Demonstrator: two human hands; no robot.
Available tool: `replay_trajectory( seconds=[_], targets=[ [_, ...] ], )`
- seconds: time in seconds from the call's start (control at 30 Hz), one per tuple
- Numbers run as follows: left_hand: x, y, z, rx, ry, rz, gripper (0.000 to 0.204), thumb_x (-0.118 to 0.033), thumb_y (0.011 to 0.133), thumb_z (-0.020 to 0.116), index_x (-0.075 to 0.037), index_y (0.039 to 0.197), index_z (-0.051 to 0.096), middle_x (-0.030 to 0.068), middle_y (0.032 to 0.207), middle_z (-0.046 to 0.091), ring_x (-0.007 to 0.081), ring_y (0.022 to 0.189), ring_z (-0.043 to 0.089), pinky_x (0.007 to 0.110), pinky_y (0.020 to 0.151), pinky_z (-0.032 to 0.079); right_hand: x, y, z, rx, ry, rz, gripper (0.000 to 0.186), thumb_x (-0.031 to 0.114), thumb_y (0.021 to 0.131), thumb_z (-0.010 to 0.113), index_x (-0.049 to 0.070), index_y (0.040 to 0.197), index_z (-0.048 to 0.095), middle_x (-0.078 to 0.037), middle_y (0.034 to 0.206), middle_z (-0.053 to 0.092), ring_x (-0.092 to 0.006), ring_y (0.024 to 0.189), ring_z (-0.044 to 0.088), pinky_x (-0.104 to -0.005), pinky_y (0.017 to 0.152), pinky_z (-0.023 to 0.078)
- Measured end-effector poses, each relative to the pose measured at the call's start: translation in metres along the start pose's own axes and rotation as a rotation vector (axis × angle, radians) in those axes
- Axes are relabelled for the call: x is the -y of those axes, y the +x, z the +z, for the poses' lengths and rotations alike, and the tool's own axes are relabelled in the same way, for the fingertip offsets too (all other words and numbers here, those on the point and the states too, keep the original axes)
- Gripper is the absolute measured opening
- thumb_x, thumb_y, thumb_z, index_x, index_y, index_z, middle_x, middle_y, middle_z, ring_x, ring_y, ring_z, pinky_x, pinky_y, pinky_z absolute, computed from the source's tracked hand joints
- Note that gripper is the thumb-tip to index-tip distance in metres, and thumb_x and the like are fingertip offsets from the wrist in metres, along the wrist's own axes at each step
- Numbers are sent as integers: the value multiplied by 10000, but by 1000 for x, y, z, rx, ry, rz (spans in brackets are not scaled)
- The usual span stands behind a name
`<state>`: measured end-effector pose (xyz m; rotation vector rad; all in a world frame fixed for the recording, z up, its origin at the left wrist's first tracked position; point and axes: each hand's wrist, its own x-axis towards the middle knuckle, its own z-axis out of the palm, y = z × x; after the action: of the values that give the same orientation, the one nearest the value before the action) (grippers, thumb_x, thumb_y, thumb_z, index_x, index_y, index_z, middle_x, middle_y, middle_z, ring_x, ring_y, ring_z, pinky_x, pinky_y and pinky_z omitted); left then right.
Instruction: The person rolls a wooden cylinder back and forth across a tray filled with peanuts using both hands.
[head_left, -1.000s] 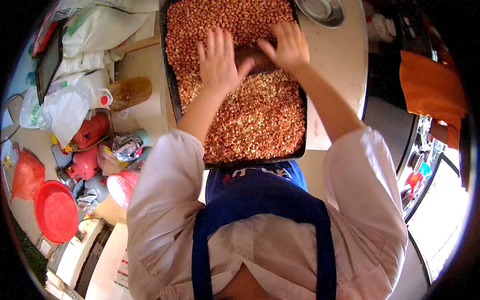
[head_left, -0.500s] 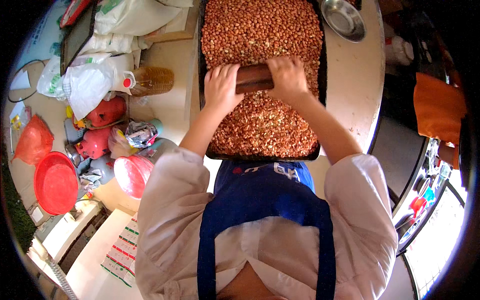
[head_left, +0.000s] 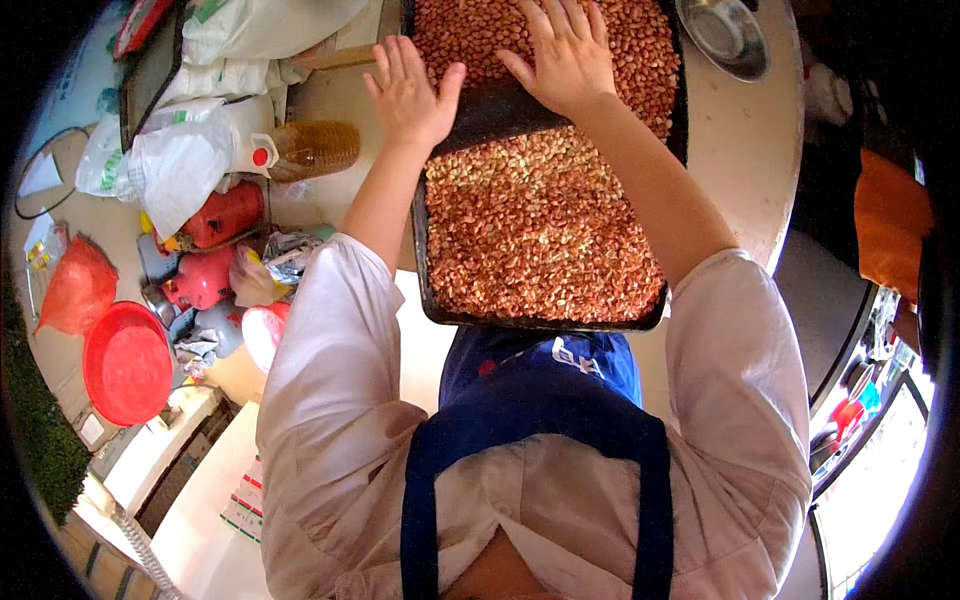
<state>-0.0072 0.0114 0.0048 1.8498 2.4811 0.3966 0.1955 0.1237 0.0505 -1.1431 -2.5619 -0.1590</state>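
A black rectangular tray lies in front of me. Whole reddish-brown peanuts fill its far part, and broken peanuts cover its near part. Between them runs a dark band; I cannot tell whether it is bare tray or a roller. My left hand is open, fingers spread, over the tray's left edge beside this band. My right hand is also open, palm down above the whole peanuts, its fingertips near the top of the view. The brown rolling pin cannot be made out clearly.
A steel bowl stands right of the tray. On the left are a bottle of yellowish oil, white plastic bags and a red basin. An orange cloth hangs at the far right.
Both hands have moved forward and gone from gripping the rolling pin's ends to spread fingers. The dark band now shows across the tray. The view has shifted slightly.
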Motion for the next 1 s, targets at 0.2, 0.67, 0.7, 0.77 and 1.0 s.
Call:
replay_trajectory(
  seconds=[0.2, 0.67, 0.7, 0.77, 1.0],
  targets=[
    [-32, -97, -20, 51, 37, 284, 1052, -757, 942, 414, 76, 1571, 286, 275, 1622, 330, 464, 1515, 277, 598, 1214, 231, 17, -123, -28, 430, 151, -24, 686, 567, 998, 529, 119, 1512, 454, -104, 1549, 474, -266, 1445, 430, -540, 1224, 277],
    [-51, -41, -11, 103, 169, 196, 1040, -784, 955, 360, 18, 1607, 243, 211, 1701, 160, 411, 1578, 85, 602, 1242, 138, -31, -76, 8, 215, -13, 69, 714, 678, 975, 486, 25, 1230, 621, -178, 1238, 654, -344, 1234, 578, -497, 1041, 473],
    [-54, -62, -5, 80, 144, 262, 1008, -762, 947, 427, 13, 1581, 318, 209, 1678, 243, 425, 1564, 142, 615, 1217, 197, -30, -86, -11, 402, 45, 50, 684, 654, 981, 502, 43, 1267, 613, -174, 1252, 653, -343, 1230, 577, -494, 1036, 468],
    [-60, -94, -19, 21, -74, 396, 944, -700, 917, 556, -2, 1535, 411, 187, 1573, 438, 432, 1464, 362, 594, 1146, 340, -26, -128, -31, 284, 119, -7, 703, 606, 940, 608, 54, 1370, 544, -154, 1353, 597, -334, 1266, 550, -504, 1110, 410],
    [-66, -79, -26, 220, -57, 295, 888, -335, 672, 935, -89, 1420, 525, 136, 1353, 601, 344, 1217, 571, 480, 1099, 428, -31, -90, -50, 718, 41, -47, 973, 492, 709, 897, 73, 1459, 439, -140, 1400, 570, -322, 1334, 522, -477, 1184, 357]
  ],
)
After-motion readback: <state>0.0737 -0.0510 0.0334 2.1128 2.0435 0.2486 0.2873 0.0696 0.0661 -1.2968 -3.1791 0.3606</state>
